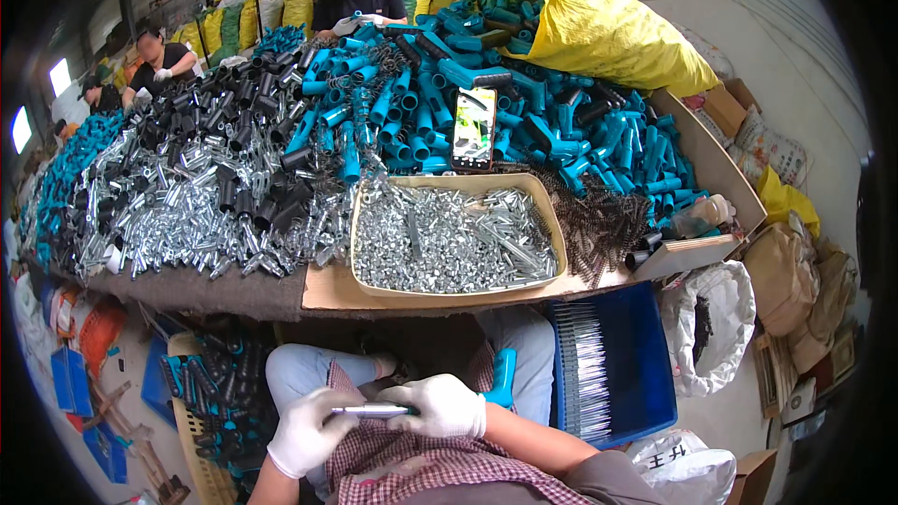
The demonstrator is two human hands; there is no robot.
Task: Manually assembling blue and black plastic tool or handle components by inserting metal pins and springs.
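Holding the silvery rod (369,411) roughly level and crosswise above the checked apron (374,444). Pinching its left end with the left hand (313,430), curled nearly closed; clasping its right end with the right hand (444,407), likewise closed, though unable to tell how far underneath. Probably slippery in gloved fingers, so best to grip firmly, keep it straight, and avoid the teal handle (503,379) near the right wrist.

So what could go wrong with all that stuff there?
The slim silver piece between the gloved left hand and right hand might slip, since it's held above the lap. The phone leaning on the loose teal parts could slide. The cream tray sits near the table's edge, so a bump might spill its little metal bits.
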